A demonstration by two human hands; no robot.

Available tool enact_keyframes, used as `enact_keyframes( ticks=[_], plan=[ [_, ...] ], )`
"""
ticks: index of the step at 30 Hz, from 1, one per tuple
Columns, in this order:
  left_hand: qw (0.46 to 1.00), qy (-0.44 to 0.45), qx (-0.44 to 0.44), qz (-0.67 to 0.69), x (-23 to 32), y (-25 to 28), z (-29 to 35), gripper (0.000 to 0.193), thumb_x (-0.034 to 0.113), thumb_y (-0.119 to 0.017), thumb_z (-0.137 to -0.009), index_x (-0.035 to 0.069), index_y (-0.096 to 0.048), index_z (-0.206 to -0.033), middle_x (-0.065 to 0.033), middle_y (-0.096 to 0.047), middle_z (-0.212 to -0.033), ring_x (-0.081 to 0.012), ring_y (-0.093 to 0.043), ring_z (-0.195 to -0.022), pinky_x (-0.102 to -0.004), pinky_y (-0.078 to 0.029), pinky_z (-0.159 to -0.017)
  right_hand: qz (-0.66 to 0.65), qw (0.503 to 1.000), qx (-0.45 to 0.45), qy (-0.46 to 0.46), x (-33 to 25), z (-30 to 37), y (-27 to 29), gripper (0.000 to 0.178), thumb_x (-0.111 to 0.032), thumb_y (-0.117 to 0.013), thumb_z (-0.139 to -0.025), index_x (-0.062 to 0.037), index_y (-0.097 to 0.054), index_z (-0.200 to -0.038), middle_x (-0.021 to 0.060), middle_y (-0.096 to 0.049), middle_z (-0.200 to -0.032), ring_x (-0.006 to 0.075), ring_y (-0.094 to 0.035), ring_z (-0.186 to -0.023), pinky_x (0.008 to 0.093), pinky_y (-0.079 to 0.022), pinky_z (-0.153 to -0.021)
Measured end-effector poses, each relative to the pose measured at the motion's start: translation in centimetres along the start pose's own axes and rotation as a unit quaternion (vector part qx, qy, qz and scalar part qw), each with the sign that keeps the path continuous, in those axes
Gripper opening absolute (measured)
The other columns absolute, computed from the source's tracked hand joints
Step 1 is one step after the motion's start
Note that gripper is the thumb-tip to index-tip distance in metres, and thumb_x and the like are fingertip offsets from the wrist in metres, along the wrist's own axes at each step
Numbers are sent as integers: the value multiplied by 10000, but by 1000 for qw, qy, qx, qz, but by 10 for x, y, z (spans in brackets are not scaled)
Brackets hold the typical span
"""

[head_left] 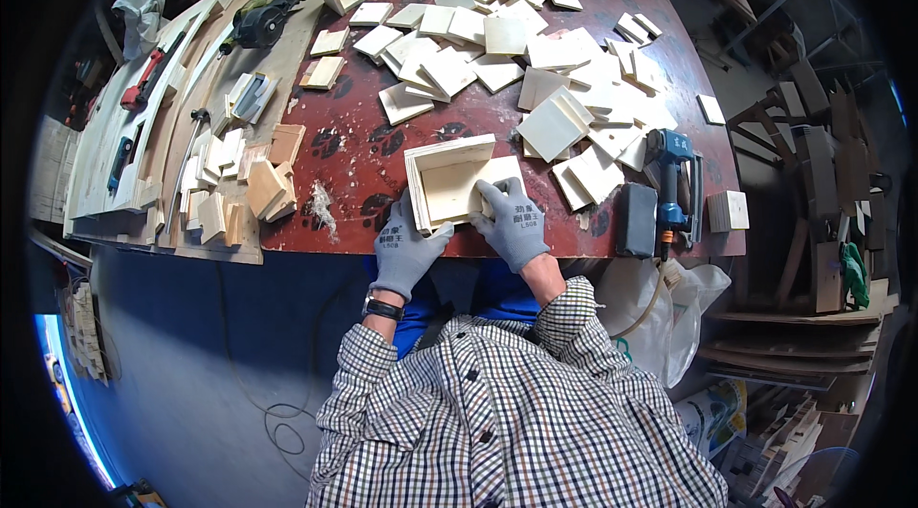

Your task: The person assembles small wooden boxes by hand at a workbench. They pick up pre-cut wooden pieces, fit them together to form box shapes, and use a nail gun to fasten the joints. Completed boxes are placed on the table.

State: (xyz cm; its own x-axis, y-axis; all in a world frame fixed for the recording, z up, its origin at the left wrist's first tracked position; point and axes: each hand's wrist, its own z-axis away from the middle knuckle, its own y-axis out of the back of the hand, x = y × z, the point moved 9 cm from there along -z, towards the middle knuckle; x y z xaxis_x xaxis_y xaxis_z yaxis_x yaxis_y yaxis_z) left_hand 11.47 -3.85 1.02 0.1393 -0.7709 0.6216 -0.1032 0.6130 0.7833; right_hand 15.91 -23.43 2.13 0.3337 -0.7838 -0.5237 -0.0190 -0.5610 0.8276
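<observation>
A small open box of pale plywood (442,152) is held tilted at the near edge of the red table. My left hand (405,248), in a grey glove, grips its left and lower side, thumb along the near edge. My gloved right hand (514,224) holds a square plywood piece (501,169) against the box's right side. Whether that piece is fastened to the box I cannot tell. To the right of my right hand stands a blue and black nail gun (675,178) with a hose at its lower end.
Many loose plywood squares (559,126) lie heaped across the red table (373,164). Wood blocks (215,216), a red-handled tool (143,78) and a dark power tool (263,21) rest on boards at the left. A wooden block (729,211) sits at the right edge.
</observation>
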Motion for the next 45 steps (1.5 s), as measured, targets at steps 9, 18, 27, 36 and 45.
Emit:
enact_keyframes(
  ticks=[9, 18, 27, 36, 45],
  plan=[
    [1000, 1, 19, 5, 6, 5, -1, 646, 472, -786, -859, 111, -596, -1360, -161, -658, -1272, -370, -704, -1078, -478, -579, -880, -4, 999, -46, 4, 4, -3, 4, 515, -292, -792, -860, -257, -636, -1349, 133, -610, -1200, 367, -714, -955, 484, -609, -802],
    [999, -9, 30, -1, 6, 3, 0, 611, 470, -791, -856, 93, -630, -1310, -148, -660, -1244, -370, -702, -1051, -478, -574, -865, 6, 1000, -11, 5, -2, -1, 5, 483, -279, -786, -865, -213, -622, -1315, 157, -610, -1166, 375, -707, -916, 475, -595, -769],
    [999, -4, 38, 19, 2, 1, 1, 628, 472, -799, -851, 54, -631, -1288, -174, -680, -1205, -387, -704, -1024, -486, -574, -845, 32, 999, -3, 6, -5, 1, 6, 529, -311, -782, -863, -168, -589, -1334, 178, -602, -1160, 376, -697, -921, 479, -581, -762],
    [999, 3, 44, 2, 3, 0, 0, 630, 482, -806, -838, 57, -633, -1271, -179, -701, -1166, -388, -711, -1011, -481, -572, -850, 33, 999, -19, -4, -3, 3, 5, 567, -331, -780, -863, -159, -581, -1366, 189, -592, -1161, 382, -693, -934, 488, -582, -772],
    [999, 6, 40, 10, 4, 2, 1, 640, 472, -810, -840, 45, -606, -1271, -173, -709, -1140, -388, -717, -1004, -488, -568, -848, -36, 999, -38, -9, 6, 6, 8, 633, -341, -766, -865, -152, -551, -1430, 208, -565, -1235, 424, -681, -1007, 504, -581, -851]
  ],
)
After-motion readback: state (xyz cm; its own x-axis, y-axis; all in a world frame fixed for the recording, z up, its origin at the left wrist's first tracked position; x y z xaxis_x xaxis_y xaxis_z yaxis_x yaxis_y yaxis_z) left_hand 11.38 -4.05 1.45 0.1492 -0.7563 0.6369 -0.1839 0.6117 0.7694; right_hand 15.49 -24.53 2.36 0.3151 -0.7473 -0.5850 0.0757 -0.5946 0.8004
